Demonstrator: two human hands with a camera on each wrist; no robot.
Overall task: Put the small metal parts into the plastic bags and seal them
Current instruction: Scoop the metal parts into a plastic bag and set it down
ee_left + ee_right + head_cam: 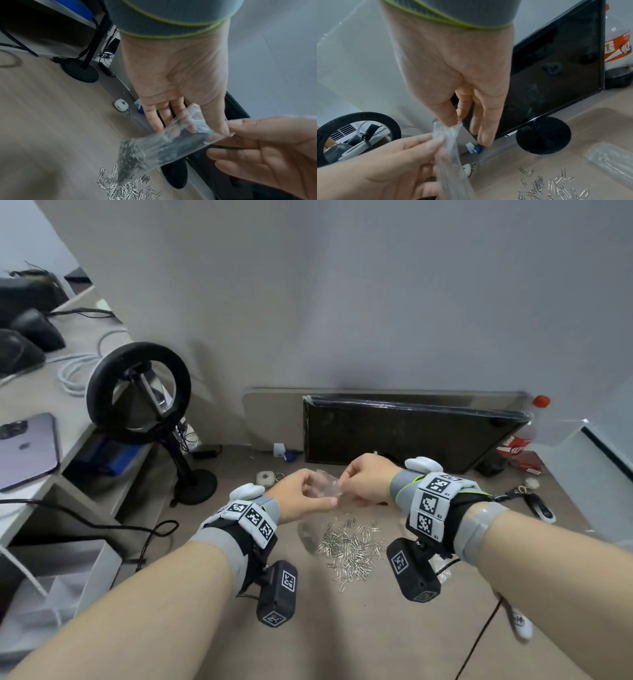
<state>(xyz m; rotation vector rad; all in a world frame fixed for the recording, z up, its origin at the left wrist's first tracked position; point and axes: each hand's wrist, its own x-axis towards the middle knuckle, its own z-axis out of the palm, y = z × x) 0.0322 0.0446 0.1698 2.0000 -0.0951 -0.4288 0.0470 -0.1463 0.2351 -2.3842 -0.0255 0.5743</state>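
I hold a small clear plastic bag between both hands above the table. My left hand grips its near side, thumb on the edge and fingers straight behind it. My right hand pinches the bag's top edge between thumb and forefinger. In the left wrist view the bag hangs slanted, and its lower corner looks filled with paper clips. A loose pile of silver paper clips lies on the table below the hands.
A black monitor leans at the back, its round foot near the clips. A ring light on a stand is at the left. Spare clear bags lie at the right. A white case with keyring, keys and cables are nearby.
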